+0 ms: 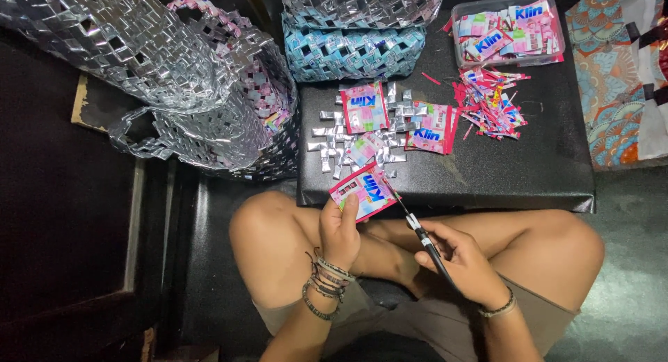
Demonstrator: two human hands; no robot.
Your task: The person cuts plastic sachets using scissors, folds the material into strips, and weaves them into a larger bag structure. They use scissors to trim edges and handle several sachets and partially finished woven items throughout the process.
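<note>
My left hand [339,231] pinches a pink and white sachet wrapper [364,190] by its lower edge, just above my crossed legs. My right hand [465,263] grips black-handled scissors [416,226], whose blades reach up to the wrapper's right edge. On the black table [543,174] in front lie two more flat wrappers [364,108], a patch of folded silver woven strips [334,143] and a heap of cut pink strips [490,105].
A clear plastic box of wrappers [508,29] stands at the table's far right. Silver woven bags [209,118] lean at the left, a blue and silver woven bag [355,45] sits at the back. Patterned cloth [619,77] lies to the right.
</note>
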